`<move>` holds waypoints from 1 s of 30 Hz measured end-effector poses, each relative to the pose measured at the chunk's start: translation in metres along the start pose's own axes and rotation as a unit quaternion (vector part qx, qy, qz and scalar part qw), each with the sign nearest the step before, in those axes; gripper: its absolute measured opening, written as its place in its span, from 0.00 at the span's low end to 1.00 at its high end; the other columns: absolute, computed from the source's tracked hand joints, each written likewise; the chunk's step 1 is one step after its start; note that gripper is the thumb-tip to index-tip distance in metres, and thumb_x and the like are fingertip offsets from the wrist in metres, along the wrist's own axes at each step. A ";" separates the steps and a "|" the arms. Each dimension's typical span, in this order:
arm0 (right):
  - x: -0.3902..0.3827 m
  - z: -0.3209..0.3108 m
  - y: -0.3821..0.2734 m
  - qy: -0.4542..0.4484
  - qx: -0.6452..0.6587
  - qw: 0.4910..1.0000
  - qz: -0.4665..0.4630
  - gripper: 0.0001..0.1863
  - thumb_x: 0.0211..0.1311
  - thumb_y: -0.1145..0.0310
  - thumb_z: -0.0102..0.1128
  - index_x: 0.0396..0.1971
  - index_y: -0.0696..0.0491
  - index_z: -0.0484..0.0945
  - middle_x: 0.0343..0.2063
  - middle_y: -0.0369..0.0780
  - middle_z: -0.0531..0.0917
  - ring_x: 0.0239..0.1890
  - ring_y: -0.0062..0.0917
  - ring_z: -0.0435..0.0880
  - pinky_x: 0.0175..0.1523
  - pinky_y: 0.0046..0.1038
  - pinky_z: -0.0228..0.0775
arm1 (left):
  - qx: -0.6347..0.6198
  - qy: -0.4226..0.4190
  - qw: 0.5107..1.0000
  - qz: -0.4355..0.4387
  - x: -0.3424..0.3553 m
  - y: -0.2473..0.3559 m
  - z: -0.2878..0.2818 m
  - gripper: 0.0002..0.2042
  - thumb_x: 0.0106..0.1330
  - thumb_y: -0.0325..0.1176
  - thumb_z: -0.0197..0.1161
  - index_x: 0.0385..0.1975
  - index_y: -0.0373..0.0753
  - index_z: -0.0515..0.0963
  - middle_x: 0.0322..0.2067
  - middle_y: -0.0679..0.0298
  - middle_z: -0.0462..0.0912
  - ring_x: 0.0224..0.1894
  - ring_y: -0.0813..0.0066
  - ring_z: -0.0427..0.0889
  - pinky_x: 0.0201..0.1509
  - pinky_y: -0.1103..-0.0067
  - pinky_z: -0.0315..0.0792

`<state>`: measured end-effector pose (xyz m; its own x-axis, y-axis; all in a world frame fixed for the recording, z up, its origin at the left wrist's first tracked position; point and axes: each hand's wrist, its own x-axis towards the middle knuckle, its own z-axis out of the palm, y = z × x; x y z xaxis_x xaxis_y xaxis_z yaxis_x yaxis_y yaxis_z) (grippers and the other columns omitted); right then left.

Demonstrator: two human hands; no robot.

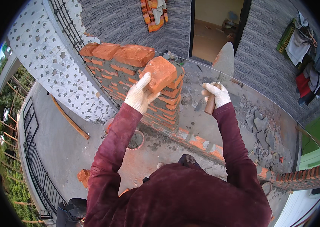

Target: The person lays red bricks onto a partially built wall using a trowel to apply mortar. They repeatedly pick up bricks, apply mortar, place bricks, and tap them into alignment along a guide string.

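My left hand (140, 94), in a white glove, grips an orange brick (160, 72) above the end of a partly built brick wall (118, 77). Whether the brick touches the top course cannot be told. Two bricks (135, 55) lie along the top of that wall, left of the held one, with grey mortar in the joints below. A trowel (225, 60) is in my right hand (217, 94), also gloved; my fingers wrap its wooden handle and its broad grey blade points away from me. A thin string line (265, 89) crosses beyond both hands.
A bucket of mortar (135, 140) stands on the floor below my left arm. Loose bricks (83, 177) lie farther left, near a wooden pole (69, 118). Broken grey tile pieces (260, 126) cover the ground at right. A low brick course (199, 143) runs rightward; a doorway (216, 30) is beyond.
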<state>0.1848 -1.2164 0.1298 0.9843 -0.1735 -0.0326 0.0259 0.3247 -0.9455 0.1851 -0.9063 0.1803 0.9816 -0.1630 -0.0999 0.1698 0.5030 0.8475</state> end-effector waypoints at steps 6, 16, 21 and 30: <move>0.087 0.049 -0.027 -0.128 -0.049 0.991 0.001 0.15 0.65 0.66 0.70 0.44 0.59 0.77 0.39 0.44 0.88 0.23 0.21 0.81 0.25 0.23 0.76 | -0.038 0.002 0.999 -0.002 0.041 0.007 0.003 0.28 0.73 0.44 0.67 0.67 0.38 0.68 0.63 0.57 0.73 0.62 0.66 0.78 0.60 0.64 0.80; 0.147 0.086 -0.046 -0.294 -0.094 0.950 0.049 0.21 0.64 0.64 0.70 0.50 0.61 0.79 0.24 0.40 0.84 0.18 0.20 0.81 0.23 0.21 0.75 | 0.031 0.082 0.994 0.067 0.067 -0.007 0.035 0.28 0.72 0.42 0.68 0.65 0.33 0.68 0.56 0.55 0.76 0.58 0.65 0.81 0.56 0.65 0.84; 0.161 0.081 -0.049 -0.320 -0.108 0.940 0.051 0.20 0.61 0.68 0.72 0.48 0.63 0.79 0.24 0.42 0.85 0.19 0.22 0.82 0.24 0.23 0.77 | 0.107 0.135 0.977 0.125 0.068 -0.015 0.050 0.31 0.73 0.43 0.67 0.68 0.32 0.64 0.58 0.52 0.75 0.55 0.64 0.84 0.50 0.69 0.88; 0.184 0.073 -0.035 -0.355 -0.063 0.932 0.038 0.18 0.59 0.69 0.74 0.44 0.63 0.80 0.27 0.43 0.85 0.23 0.22 0.85 0.28 0.24 0.79 | 0.327 0.215 0.911 0.127 0.078 -0.011 0.054 0.28 0.74 0.43 0.63 0.67 0.31 0.71 0.40 0.64 0.84 0.31 0.85 0.80 0.31 0.85 0.74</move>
<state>0.3777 -1.1920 0.1806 0.8507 0.5197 0.0785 -0.0259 0.1906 -0.9813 0.2554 -0.9705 0.1913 0.9493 0.3071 0.0672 -0.0184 -0.1591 0.9871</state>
